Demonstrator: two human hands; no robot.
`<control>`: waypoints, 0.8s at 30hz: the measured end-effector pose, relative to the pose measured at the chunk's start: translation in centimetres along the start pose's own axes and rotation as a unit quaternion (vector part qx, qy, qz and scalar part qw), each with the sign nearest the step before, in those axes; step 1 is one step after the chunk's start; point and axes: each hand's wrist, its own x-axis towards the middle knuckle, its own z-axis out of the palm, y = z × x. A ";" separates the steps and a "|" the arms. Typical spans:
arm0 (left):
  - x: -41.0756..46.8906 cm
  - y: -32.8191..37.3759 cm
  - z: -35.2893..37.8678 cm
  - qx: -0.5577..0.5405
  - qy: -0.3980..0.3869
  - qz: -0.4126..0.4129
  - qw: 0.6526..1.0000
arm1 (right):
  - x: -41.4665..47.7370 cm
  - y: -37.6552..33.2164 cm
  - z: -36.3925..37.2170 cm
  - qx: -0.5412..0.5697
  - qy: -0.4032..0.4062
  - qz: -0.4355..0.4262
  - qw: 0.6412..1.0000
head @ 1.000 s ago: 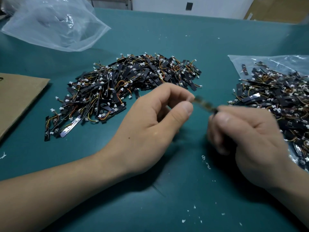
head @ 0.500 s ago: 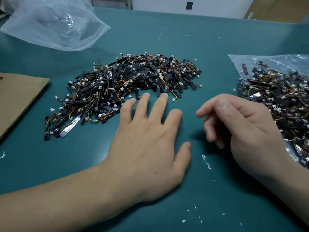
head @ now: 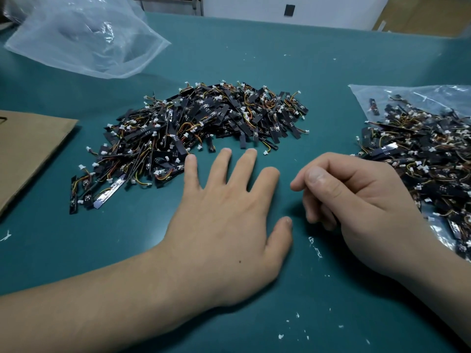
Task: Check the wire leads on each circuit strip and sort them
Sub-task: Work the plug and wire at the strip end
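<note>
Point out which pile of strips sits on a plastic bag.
The right pile, on the clear bag; the middle pile lies straight on the table.

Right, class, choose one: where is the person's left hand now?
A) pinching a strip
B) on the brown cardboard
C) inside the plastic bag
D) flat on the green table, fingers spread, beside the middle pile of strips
D: the left hand lies flat on the table, fingers spread, beside the pile of strips, holding nothing.
</note>
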 end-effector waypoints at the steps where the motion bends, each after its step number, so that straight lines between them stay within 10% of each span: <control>1: 0.0 0.0 0.0 -0.001 0.005 0.006 1.000 | 0.0 0.0 0.0 -0.004 -0.002 -0.001 1.000; 13: -0.2 0.0 -0.1 -0.008 0.006 0.023 1.000 | -0.1 0.1 -0.1 -0.007 0.015 -0.019 1.000; 24: -0.2 0.1 -0.1 -0.124 0.114 0.295 0.940 | -0.1 0.1 -0.2 0.028 0.124 -0.052 0.990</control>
